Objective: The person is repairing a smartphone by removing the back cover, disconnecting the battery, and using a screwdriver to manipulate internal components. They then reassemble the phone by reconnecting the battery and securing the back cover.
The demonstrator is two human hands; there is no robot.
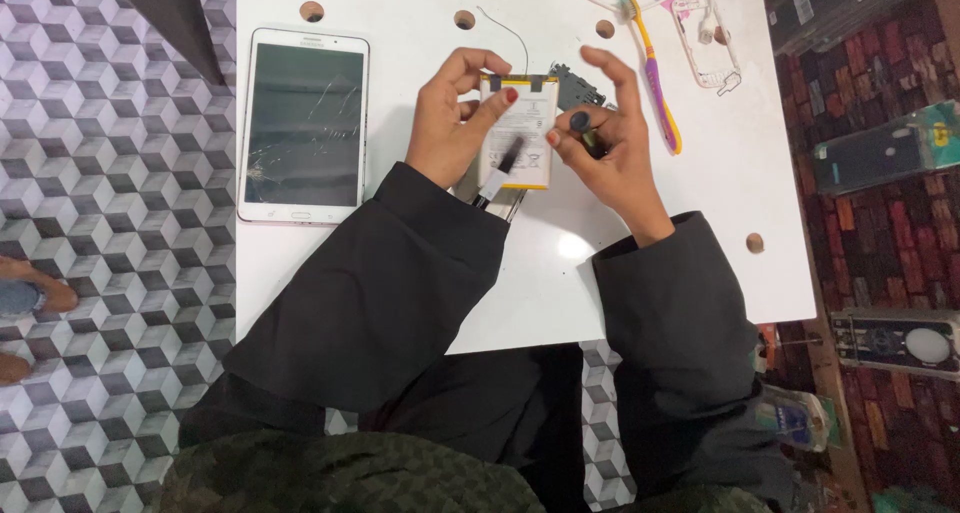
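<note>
Flat white battery (522,133), rect, pinched by left hand (450,123), right hand (610,143) gripping black tool (583,131)

One white tablet with a cracked dark screen (306,125), one flat white rectangular battery pack (521,131), one yellow-and-purple toothbrush (655,73), one white plastic phone frame (708,33), two hands.

L hand (452,123) & R hand (612,138) raised, fingers curled.

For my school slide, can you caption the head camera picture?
Left hand steadies a white phone battery while the right hand holds a dark tool.
</note>
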